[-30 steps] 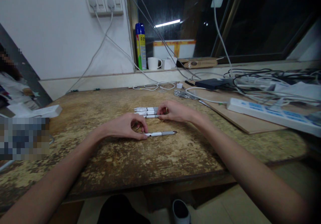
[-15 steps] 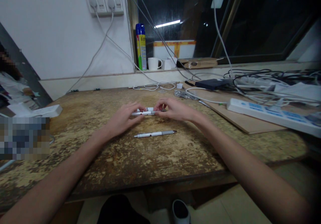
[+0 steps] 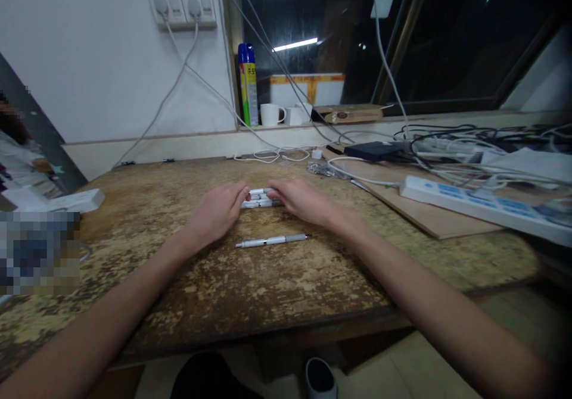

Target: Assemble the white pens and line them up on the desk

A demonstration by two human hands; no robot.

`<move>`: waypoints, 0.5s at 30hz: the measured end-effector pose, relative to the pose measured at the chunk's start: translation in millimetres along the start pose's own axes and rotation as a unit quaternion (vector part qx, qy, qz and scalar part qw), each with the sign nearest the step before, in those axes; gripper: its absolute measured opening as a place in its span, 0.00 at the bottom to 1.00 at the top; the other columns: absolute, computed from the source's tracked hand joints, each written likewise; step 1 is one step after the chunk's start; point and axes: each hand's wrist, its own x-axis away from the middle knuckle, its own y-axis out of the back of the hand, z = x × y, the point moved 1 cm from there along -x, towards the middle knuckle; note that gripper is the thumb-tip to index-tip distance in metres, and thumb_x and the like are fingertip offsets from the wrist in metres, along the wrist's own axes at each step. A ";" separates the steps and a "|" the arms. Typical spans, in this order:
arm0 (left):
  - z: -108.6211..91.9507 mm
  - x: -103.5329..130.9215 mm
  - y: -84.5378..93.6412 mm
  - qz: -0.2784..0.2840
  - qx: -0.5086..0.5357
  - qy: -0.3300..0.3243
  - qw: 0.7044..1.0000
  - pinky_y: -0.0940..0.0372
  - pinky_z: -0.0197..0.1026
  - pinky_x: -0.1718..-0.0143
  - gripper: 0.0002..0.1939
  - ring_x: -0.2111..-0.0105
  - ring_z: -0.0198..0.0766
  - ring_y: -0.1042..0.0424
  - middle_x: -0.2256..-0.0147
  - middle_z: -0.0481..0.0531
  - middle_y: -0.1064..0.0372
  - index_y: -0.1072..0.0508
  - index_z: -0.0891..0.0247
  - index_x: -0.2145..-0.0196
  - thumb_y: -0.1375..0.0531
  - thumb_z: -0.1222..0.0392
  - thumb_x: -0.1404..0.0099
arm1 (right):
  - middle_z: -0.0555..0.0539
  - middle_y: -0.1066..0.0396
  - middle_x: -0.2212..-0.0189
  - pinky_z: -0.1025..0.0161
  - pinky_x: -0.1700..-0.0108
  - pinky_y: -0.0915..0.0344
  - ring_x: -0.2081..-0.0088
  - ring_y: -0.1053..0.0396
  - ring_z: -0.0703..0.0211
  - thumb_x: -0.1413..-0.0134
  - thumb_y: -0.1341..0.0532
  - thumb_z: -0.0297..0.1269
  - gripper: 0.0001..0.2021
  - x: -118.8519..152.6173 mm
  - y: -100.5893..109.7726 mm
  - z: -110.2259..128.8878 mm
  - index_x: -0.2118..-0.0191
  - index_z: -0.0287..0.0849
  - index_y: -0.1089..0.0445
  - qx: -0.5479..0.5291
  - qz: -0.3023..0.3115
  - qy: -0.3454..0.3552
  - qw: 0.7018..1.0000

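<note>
On the worn wooden table, a few white-and-grey pens (image 3: 261, 204) lie close together, side by side, between my two hands. My left hand (image 3: 218, 207) is closed at the left end of the farthest white pen (image 3: 258, 192). The other end of that pen is pinched by my right hand (image 3: 300, 201), whose fingers partly hide the pens' grey ends. Nearer to me, a single white-and-grey pen (image 3: 273, 241) lies apart, touched by neither hand, its dark tip pointing right.
A white power strip (image 3: 487, 205) and a thin wooden board (image 3: 415, 208) lie at the right, with tangled cables behind. At the back stand a white mug (image 3: 271, 114) and a spray can (image 3: 248, 86). Another power strip (image 3: 84, 201) is at the left.
Both hands have shifted slightly away from me, from the nearer pen of the group to the farthest one. More of the grouped pens now shows between them. The separate pen lies as before.
</note>
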 end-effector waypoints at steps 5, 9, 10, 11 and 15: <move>3.1 -22.4 3.4 0.040 0.040 0.031 0.998 0.40 0.44 0.64 0.22 0.68 0.45 0.31 0.70 0.53 0.29 0.32 0.60 0.69 0.58 0.52 0.23 | 0.40 0.22 0.63 0.60 0.64 0.46 0.64 0.30 0.53 0.32 0.46 0.27 0.09 -6.7 1.0 -1.3 0.57 0.41 0.29 0.056 -0.033 -0.025 0.998; 14.2 -39.2 1.8 0.078 0.098 0.033 0.992 0.42 0.42 0.67 0.20 0.71 0.42 0.34 0.75 0.49 0.36 0.39 0.59 0.76 0.55 0.53 0.26 | 0.39 0.23 0.57 0.58 0.59 0.42 0.58 0.30 0.50 0.37 0.46 0.22 0.12 -12.7 -0.6 -6.7 0.56 0.41 0.28 0.037 -0.055 -0.013 0.998; 16.8 -40.4 0.1 0.086 0.113 0.035 0.989 0.42 0.42 0.69 0.21 0.73 0.41 0.35 0.76 0.49 0.37 0.39 0.59 0.76 0.55 0.52 0.26 | 0.39 0.24 0.57 0.57 0.57 0.42 0.57 0.30 0.50 0.37 0.45 0.21 0.12 -13.2 -1.4 -8.4 0.57 0.42 0.28 0.025 -0.063 -0.007 0.998; 18.6 -40.0 -1.9 0.091 0.124 0.035 0.987 0.42 0.42 0.69 0.21 0.74 0.41 0.36 0.77 0.48 0.37 0.38 0.59 0.76 0.55 0.51 0.26 | 0.39 0.24 0.57 0.57 0.56 0.41 0.57 0.31 0.49 0.37 0.45 0.22 0.11 -13.1 -2.4 -10.3 0.58 0.42 0.28 0.011 -0.069 -0.001 0.998; 16.1 -27.4 -9.1 0.048 0.128 0.018 0.990 0.40 0.42 0.65 0.24 0.69 0.42 0.32 0.71 0.50 0.30 0.29 0.61 0.70 0.56 0.48 0.23 | 0.41 0.25 0.58 0.57 0.55 0.40 0.58 0.32 0.51 0.32 0.42 0.35 0.06 -7.4 -8.5 -19.3 0.59 0.44 0.28 -0.062 -0.058 0.021 0.996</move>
